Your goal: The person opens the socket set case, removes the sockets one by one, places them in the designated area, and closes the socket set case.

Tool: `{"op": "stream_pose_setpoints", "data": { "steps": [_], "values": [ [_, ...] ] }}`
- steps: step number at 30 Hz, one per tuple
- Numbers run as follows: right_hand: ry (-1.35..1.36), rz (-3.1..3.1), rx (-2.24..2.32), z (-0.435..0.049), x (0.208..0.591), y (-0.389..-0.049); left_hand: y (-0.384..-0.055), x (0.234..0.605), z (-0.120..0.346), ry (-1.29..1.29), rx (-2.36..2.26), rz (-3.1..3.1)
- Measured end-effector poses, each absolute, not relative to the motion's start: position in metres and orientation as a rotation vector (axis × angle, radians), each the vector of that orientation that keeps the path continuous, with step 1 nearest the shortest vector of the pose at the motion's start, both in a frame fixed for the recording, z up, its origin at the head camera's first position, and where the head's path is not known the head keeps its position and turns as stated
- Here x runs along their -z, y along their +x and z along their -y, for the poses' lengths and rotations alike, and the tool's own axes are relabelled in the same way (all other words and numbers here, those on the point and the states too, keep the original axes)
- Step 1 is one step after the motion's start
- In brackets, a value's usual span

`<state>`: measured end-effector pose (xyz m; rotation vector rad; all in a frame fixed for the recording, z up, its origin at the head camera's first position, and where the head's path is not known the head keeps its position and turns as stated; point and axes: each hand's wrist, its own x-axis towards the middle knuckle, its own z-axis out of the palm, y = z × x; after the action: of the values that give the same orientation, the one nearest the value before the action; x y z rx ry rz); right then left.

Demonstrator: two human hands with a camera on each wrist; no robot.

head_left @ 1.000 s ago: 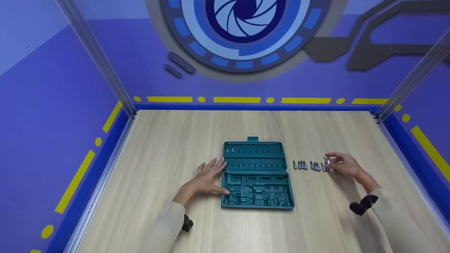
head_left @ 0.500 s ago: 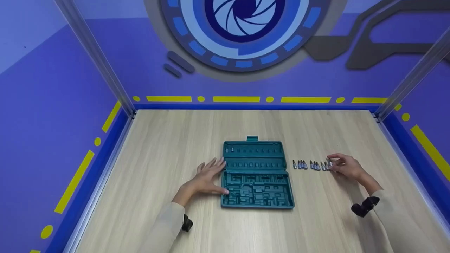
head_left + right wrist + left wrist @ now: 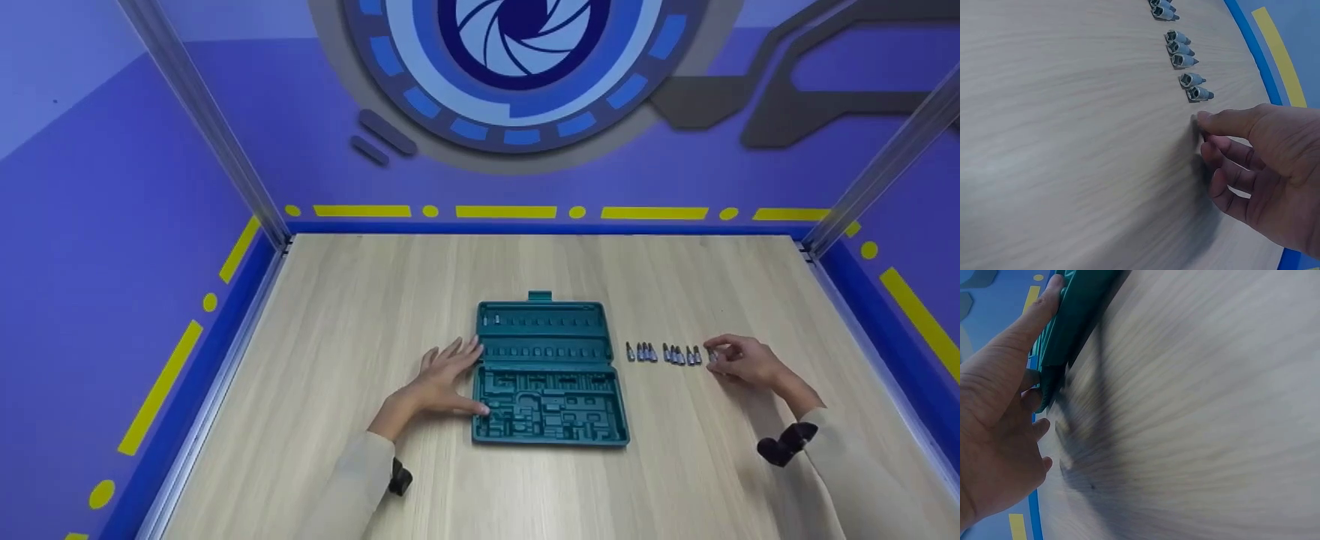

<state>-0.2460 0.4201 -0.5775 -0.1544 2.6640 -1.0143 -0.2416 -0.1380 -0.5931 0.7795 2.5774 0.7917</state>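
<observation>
A green tool case point(image 3: 544, 444) lies unfolded on the table, its molded recesses facing up. My left hand point(image 3: 442, 379) rests at its left side with fingers spread, fingertips at the lid's edge and thumb on the lower half's rim. In the left wrist view, the thumb of that hand point(image 3: 999, 399) lies along the case point(image 3: 1075, 320). To the right of the case, my right hand point(image 3: 750, 361) pinches a silver bit socket point(image 3: 712, 355) low over the table. The right wrist view shows thumb and fingertips of this hand point(image 3: 1275, 163) close together; they hide the held piece.
Several bit sockets point(image 3: 673, 354) lie in a row of small groups between case and right hand; the nearest socket point(image 3: 1199, 94) is just beyond the thumb. Small silver pieces point(image 3: 496, 319) sit in the lid's upper left. Blue-purple walls point(image 3: 487, 187) border the wooden table point(image 3: 375, 285).
My right hand has moved slightly right and down with the bit socket, from beside the row's end to a little past it. The left hand and case have stayed in place.
</observation>
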Motion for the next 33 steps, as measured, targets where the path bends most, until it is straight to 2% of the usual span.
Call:
{"op": "stream_pose_setpoints", "data": {
  "steps": [17, 26, 33],
  "values": [
    [-0.183, -2.689, 1.013, -0.415, 0.579, -0.245, -0.243, 0.594, 0.139, 0.792, -0.787, -2.586],
    [-0.236, -2.713, 0.983, -0.417, 0.565, -0.246, -0.242, 0.592, 0.137, 0.769, -0.793, -2.590],
    [-0.287, -2.666, 1.093, -0.402, 0.554, -0.252, -0.242, 0.592, 0.136, 0.753, -0.789, -2.585]
  ]
}}
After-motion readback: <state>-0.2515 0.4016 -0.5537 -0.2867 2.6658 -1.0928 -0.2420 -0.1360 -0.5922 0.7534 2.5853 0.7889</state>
